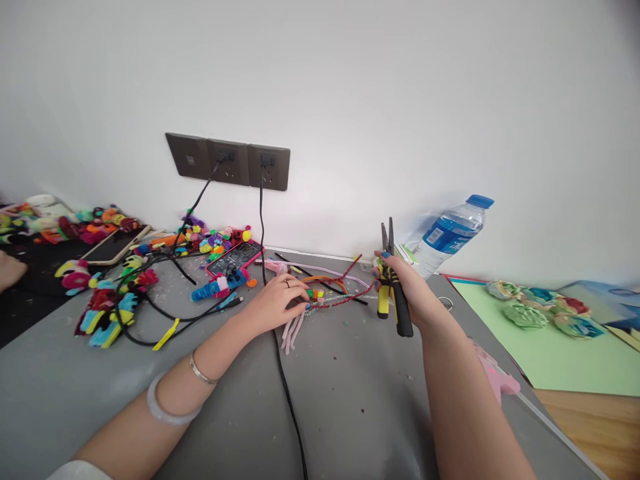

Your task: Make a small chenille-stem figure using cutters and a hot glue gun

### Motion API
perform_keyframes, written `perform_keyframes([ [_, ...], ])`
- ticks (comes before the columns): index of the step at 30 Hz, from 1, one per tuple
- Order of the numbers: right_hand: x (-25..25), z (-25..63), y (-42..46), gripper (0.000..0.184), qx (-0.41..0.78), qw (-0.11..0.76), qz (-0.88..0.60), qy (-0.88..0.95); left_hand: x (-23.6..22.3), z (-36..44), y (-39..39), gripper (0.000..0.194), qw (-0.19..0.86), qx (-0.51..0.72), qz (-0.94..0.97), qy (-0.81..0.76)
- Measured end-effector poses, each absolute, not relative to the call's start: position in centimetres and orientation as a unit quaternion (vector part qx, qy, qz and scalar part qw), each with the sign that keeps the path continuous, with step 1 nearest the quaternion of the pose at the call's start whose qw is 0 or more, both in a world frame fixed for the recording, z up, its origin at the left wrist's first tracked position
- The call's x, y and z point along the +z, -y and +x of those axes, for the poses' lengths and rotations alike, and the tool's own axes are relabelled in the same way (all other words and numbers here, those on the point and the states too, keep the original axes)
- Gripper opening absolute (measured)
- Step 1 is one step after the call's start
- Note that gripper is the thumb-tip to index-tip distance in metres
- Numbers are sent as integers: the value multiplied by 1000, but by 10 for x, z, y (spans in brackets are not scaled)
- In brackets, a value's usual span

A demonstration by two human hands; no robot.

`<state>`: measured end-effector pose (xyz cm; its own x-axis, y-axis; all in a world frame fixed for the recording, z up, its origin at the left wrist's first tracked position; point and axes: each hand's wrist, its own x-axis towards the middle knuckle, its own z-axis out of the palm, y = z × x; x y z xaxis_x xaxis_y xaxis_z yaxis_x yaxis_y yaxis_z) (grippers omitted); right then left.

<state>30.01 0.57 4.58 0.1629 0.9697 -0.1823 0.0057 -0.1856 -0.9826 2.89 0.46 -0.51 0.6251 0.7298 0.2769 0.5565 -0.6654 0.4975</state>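
My right hand is closed around needle-nose pliers with yellow and black handles. The jaws point up and stand slightly apart, above the table and beside the bottle. Low over the table, my left hand has its thumb and fingertips together at the end of a red pipe cleaner. Pale pink pipe cleaners stick out from beneath that hand. Just past the fingertips lie a small green and yellow fuzzy piece and an orange pipe cleaner bent into a curve.
A tilted water bottle leans by the wall. Black cables run from the sockets across the table. Fuzzy figures, phones and another person's hand are leftward. A pink glue gun and green paper lie right.
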Motion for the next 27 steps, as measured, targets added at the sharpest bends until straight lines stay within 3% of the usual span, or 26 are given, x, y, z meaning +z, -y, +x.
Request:
perform_keyframes([
  [8, 41, 290, -1, 33, 475, 380, -614, 503, -3, 31, -5, 14, 185, 315, 859, -358],
  [13, 38, 289, 0, 34, 384, 309, -650, 579, -2, 31, -4, 13, 225, 337, 844, -352],
  [17, 33, 286, -2, 37, 349, 286, -662, 598, -5, 31, -5, 19, 213, 350, 838, -359],
  [23, 25, 270, -2, 40, 330, 239, -683, 606, -3, 32, -2, 11, 206, 365, 806, -418],
  [27, 21, 261, -1, 41, 329, 206, -685, 616, -2, 33, 0, 21, 237, 373, 797, -411],
])
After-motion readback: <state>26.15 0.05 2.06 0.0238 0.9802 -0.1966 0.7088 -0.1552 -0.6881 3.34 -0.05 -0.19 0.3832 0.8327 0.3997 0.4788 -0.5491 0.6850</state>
